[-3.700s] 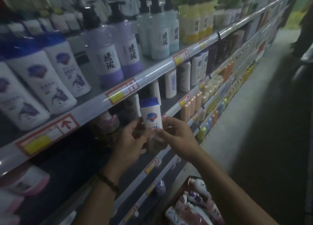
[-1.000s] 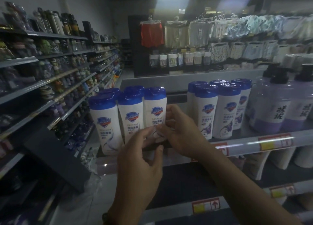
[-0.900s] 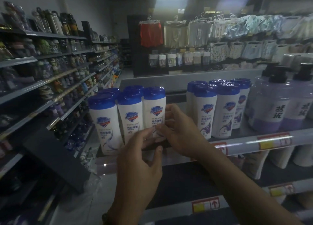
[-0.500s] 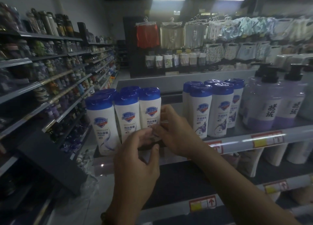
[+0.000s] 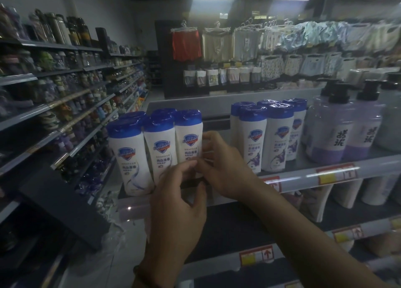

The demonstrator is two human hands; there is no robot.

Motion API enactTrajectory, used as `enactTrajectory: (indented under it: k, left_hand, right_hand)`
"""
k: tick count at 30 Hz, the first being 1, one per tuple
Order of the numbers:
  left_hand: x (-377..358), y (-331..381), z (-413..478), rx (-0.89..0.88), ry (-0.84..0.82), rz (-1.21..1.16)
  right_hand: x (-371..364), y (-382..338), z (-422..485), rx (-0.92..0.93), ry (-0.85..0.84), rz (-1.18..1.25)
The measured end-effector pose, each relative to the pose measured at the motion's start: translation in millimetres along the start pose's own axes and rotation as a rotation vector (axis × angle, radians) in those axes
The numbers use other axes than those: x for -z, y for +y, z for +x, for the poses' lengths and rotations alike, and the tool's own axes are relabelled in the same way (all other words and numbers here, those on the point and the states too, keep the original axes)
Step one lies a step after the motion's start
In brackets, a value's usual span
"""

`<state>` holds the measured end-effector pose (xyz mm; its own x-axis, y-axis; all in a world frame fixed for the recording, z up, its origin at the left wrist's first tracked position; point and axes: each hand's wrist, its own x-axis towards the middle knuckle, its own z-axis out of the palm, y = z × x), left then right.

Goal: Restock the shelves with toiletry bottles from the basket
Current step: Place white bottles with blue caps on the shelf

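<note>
A white toiletry bottle point(image 5: 188, 142) with a blue cap stands upright on the top shelf point(image 5: 303, 175), rightmost in a group of matching bottles point(image 5: 130, 155). My left hand point(image 5: 175, 203) holds its lower front with curled fingers. My right hand point(image 5: 219, 168) grips its right side and base. The bottle's foot is hidden behind my fingers. A second group of blue-capped bottles point(image 5: 271, 138) stands to the right, with a gap between the groups. The basket is out of view.
Purple pump bottles point(image 5: 347, 131) stand at the shelf's right end. Lower shelves point(image 5: 282, 253) with price tags run below my arms. A long aisle shelf of bottles point(image 5: 71, 88) fills the left side. Hanging clothes point(image 5: 238, 40) are behind the shelf.
Since 3.7 s ago I have carried the bottle from a lower shelf up to the top shelf beside matching bottles. Over the last second both hands have stayed on it, barely moving.
</note>
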<state>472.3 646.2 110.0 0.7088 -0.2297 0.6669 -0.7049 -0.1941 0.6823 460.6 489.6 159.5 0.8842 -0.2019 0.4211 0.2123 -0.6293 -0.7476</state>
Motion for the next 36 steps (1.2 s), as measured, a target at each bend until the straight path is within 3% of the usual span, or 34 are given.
enactTrajectory:
  k: [16, 27, 36]
  left_hand:
    - [-39, 49, -40, 0.097, -0.061, -0.139]
    - [-109, 83, -95, 0.191, -0.234, -0.221]
    - [-165, 85, -135, 0.207, -0.391, -0.300]
  right_hand:
    - [64, 11, -103, 0.086, 0.154, -0.128]
    - [105, 62, -194, -0.046, 0.261, -0.064]
    - [135, 103, -271, -0.253, 0.364, -0.171]
